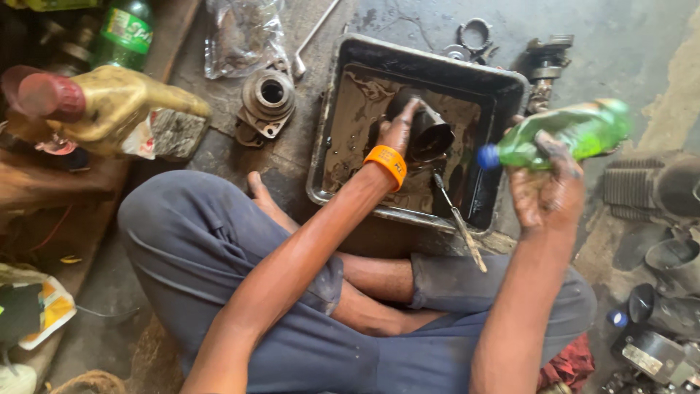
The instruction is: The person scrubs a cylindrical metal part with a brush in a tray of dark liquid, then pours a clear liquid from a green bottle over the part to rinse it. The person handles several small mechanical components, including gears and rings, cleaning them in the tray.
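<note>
I sit cross-legged on the floor before a black metal tray [503, 87] holding dark oily liquid. My left hand [399, 131], an orange band on its wrist, grips a dark cylindrical metal part [430, 135] standing in the tray. My right hand [547, 186] holds a green plastic bottle [576, 131] with a blue cap, tipped sideways above the tray's right edge, cap pointing left toward the part. A thin brush or tool [459, 222] leans over the tray's near rim.
A round metal housing [268, 98] lies left of the tray, with a yellow oil jug [109, 106], a green bottle [125, 33] and a plastic bag [244, 36] nearby. Finned cylinders and engine parts [656, 190] crowd the right side. A metal rod [313, 36] lies behind.
</note>
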Tool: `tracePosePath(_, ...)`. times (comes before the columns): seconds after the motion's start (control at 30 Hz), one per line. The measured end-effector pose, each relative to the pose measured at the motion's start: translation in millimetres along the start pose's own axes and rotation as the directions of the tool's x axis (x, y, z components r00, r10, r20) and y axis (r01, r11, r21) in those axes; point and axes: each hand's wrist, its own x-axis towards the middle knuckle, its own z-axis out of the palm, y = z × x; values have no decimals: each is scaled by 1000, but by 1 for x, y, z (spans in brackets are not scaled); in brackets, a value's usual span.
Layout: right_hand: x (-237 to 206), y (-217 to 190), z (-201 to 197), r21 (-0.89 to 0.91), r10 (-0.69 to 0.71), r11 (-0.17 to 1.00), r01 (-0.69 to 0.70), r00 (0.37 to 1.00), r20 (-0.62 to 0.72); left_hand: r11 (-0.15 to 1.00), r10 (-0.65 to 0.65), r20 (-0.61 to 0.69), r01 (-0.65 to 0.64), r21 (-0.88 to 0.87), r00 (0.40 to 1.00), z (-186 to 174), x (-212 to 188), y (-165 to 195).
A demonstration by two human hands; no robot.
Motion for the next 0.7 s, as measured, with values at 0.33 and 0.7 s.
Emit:
tracePosePath(0.33,-21,-3,-3,-521,-523,606,601,795,308,982,48,214,-85,169,976,5,-11,-8)
tracePosePath(0.7,-13,9,-29,-438,-557,644,627,777,295,989,63,445,-116,92,893,3,-17,-10)
